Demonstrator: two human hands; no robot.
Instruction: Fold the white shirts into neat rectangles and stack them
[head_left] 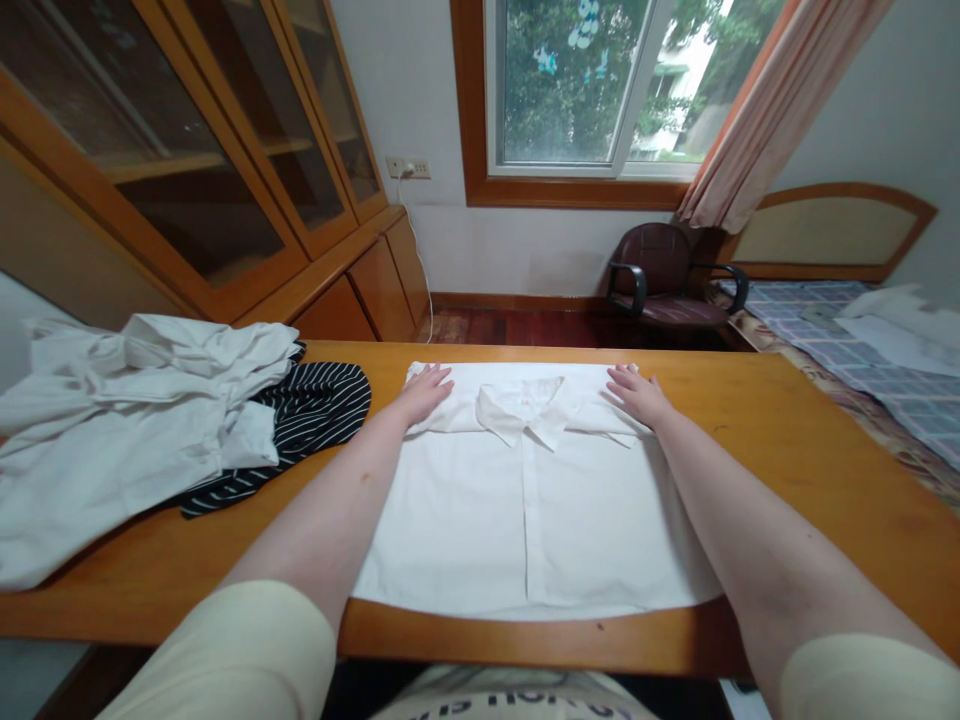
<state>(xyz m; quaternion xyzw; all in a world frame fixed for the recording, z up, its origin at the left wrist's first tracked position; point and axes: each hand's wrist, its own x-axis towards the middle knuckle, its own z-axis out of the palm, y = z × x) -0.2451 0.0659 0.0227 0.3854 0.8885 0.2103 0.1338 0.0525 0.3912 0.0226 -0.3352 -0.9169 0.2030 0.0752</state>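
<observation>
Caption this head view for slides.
Left hand and right hand rest on a white collared shirt on a brown wooden table, near white clothing and striped black fabric.

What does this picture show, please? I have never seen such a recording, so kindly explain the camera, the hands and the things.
There is no machine here: a person works with two bare hands. The single picture comes from a camera worn on the head, looking forward and down, so the view is roughly the wearer's own.

On the brown wooden table lies a white cloth shirt, its collar and front facing up. The left hand rests on its far left corner, the right hand on its far right corner; neither appears to grip it.

At the left lies rumpled white cloth, partly covering black cloth with white stripes. Beyond the table stands a dark red chair with black armrests.
</observation>
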